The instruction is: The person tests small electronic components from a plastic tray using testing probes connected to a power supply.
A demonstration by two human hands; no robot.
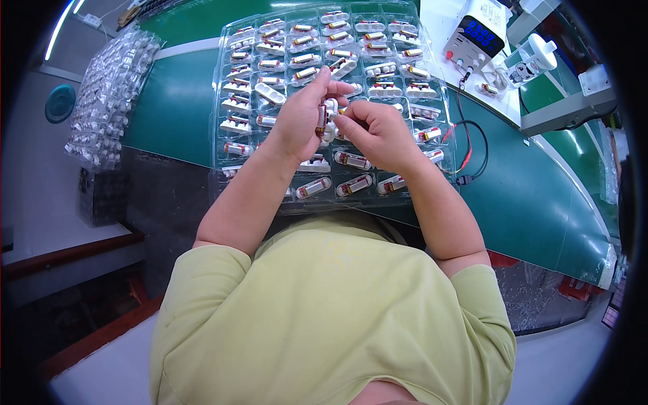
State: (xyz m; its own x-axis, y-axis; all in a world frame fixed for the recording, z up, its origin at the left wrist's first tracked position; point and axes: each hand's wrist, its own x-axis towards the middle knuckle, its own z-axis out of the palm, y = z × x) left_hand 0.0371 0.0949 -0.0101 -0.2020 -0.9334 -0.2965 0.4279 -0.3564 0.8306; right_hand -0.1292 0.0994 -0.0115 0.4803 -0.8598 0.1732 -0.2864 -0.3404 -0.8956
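Over a clear plastic tray point(217, 128), my left hand point(302, 115) is closed around a small white plastic unit with a silver-and-red battery cell point(328, 121). My right hand point(383, 135) meets it from the other side, thumb and forefinger pinched at the unit's white edge. Whether those fingertips hold a separate small part cannot be made out. Rows of similar white units point(354, 185) lie in the tray's pockets around and below both hands. Some show their battery side up, others stand on edge or show white rounded bumps.
The tray lies on a green worktop point(520, 196). At the right back are a white power supply point(476, 37) with a lit display, red and black leads point(484, 152), a white cup point(533, 61) and a grey metal arm point(550, 111). Stacked filled trays point(111, 94) stand at left.
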